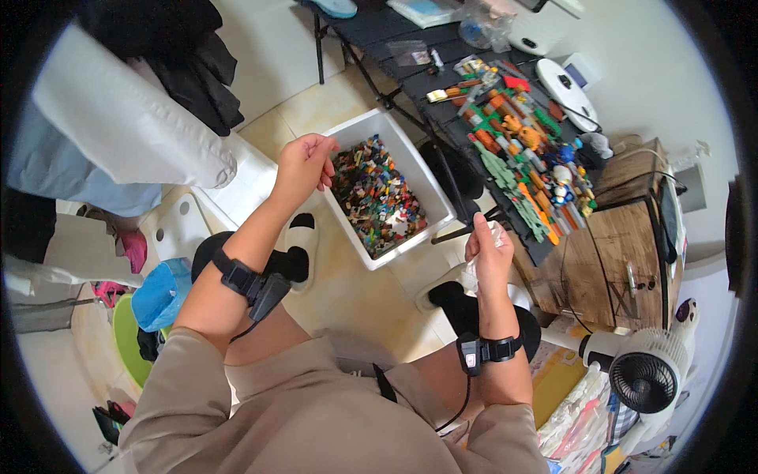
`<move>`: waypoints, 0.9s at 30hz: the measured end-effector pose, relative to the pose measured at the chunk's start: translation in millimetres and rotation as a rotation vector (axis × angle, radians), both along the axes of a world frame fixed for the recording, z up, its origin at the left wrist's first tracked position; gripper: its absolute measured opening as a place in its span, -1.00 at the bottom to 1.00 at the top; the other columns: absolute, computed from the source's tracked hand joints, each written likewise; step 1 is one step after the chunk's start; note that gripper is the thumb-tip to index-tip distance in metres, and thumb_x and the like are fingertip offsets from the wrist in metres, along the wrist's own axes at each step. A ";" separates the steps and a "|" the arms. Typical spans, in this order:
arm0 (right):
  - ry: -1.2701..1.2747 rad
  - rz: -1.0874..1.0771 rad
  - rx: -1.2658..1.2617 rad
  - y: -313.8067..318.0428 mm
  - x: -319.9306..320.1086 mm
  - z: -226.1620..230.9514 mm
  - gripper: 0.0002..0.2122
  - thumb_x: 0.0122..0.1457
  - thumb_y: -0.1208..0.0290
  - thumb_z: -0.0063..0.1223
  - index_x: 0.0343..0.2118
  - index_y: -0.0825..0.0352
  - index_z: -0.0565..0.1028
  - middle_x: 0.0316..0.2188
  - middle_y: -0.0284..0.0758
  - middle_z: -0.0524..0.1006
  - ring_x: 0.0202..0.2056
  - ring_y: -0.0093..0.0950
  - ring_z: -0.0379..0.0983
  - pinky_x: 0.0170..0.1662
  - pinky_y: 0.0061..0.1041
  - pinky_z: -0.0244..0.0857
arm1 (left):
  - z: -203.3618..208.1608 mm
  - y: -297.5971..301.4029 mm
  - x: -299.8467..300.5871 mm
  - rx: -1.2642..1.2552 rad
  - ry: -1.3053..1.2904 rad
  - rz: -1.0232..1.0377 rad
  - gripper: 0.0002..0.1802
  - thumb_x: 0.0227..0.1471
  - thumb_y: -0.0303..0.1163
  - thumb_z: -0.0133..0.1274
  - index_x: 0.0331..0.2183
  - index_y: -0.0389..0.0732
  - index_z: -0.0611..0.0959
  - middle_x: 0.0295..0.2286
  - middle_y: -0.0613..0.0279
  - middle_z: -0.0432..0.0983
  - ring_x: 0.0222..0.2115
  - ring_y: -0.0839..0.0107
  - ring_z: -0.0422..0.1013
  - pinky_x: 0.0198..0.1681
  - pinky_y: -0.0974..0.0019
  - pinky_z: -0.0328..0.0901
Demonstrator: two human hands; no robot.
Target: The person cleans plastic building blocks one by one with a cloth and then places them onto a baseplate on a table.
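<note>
Loose bricks (371, 189) in a white bin (430, 194)

Right hand (493, 251) closed around crumpled white material (470, 276). Left hand (304, 166) curled at the bin's left rim; I cannot tell whether it holds anything. Beyond, brick assemblies (517, 142) on a black counter (365, 33).

The right hand (491, 254) partly hides its crumpled whitish thing (470, 276), and whether the left hand (302, 169) pinches anything cannot be told. Many pieces (371, 193) in the white bin (417, 170) are too small to tell apart. The upper edge cuts off the dark clothes (201, 67).
</note>
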State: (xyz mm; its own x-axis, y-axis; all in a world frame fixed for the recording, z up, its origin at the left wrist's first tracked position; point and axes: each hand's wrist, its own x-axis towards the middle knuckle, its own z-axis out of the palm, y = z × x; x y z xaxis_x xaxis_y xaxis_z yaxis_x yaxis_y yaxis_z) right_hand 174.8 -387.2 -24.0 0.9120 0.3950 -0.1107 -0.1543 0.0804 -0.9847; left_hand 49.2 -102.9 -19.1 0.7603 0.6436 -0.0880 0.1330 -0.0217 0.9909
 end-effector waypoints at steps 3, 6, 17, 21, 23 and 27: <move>0.218 0.016 -0.045 14.4 9.7 -17.2 -0.70 0.14 0.29 0.05 -0.67 0.21 0.28 -0.80 -0.49 0.25 -0.77 -0.67 0.12 -0.69 -0.65 -0.02 | -45.9 31.7 15.9 -0.025 0.116 -0.005 -0.61 0.14 -0.16 -0.10 -0.45 -0.32 0.54 -0.69 0.25 0.43 -0.75 0.55 0.32 -0.70 0.51 0.24; 0.424 0.031 -0.033 27.2 18.6 -24.8 -0.68 0.12 0.26 0.07 -0.68 0.21 0.27 -0.80 -0.45 0.24 -0.77 -0.62 0.14 -0.69 -0.64 -0.02 | -104.9 59.7 43.4 -0.156 0.296 -0.067 -0.56 0.10 -0.09 -0.08 -0.51 -0.31 0.56 -0.72 0.25 0.42 -0.71 0.52 0.35 -0.60 0.43 0.29; 0.598 0.222 -0.194 8.5 33.5 -34.7 -0.69 0.16 0.33 -0.01 -0.69 0.23 0.25 -0.81 -0.45 0.24 -0.78 -0.68 0.09 -0.71 -0.66 -0.07 | -216.8 116.6 122.4 0.612 0.649 -0.650 -0.76 -0.01 -0.24 -0.01 -0.48 -0.20 0.61 -0.57 0.17 0.53 -0.55 0.28 0.45 -0.44 0.22 0.32; 0.633 0.211 -0.253 -2.2 42.6 -49.9 -0.70 0.15 0.34 0.02 -0.69 0.22 0.25 -0.80 -0.45 0.25 -0.78 -0.67 0.10 -0.71 -0.66 -0.05 | -218.0 145.7 178.8 0.406 0.925 -0.970 -0.75 -0.02 -0.23 -0.01 -0.39 -0.20 0.60 -0.48 0.15 0.55 -0.49 0.31 0.46 -0.38 0.24 0.37; 0.686 0.194 -0.352 -13.2 44.1 -60.3 -0.70 0.16 0.30 -0.02 -0.65 0.23 0.23 -0.80 -0.45 0.18 -0.80 -0.63 0.06 -0.72 -0.64 -0.06 | -220.6 147.2 201.2 0.270 1.025 -1.111 -0.74 -0.03 -0.22 0.00 -0.37 -0.20 0.59 -0.47 0.16 0.55 -0.48 0.33 0.46 -0.36 0.25 0.38; 0.828 0.176 -0.290 -46.7 49.6 -69.7 -0.69 0.16 0.30 -0.03 -0.67 0.24 0.25 -0.81 -0.44 0.22 -0.79 -0.62 0.11 -0.71 -0.62 -0.04 | -234.3 134.5 248.0 0.743 1.319 -1.354 -0.79 -0.07 -0.29 0.05 -0.37 -0.21 0.59 -0.48 0.15 0.52 -0.46 0.30 0.46 -0.37 0.21 0.40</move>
